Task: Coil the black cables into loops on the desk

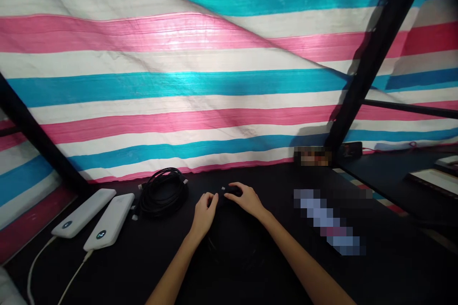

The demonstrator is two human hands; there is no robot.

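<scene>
My right hand [248,199] has its thumb and fingers closed on the black plug end of a cable [229,189], whose small metal tip points left. My left hand [205,212] is just to the left, thumb and fingers curled together; what they hold, if anything, is too dark to make out. Faint loops of black cable [213,248] lie on the dark table between my forearms. Further left lies a coiled black cable [162,195] with light metal connectors at its ends.
Two white power banks [84,213] with cords plugged in lie at the left. At right are a blurred-out long item [329,221] and a blurred box [312,156] by a black frame post [379,57]. Behind hangs a striped sheet [200,86]. Another dark surface [386,162] adjoins at right.
</scene>
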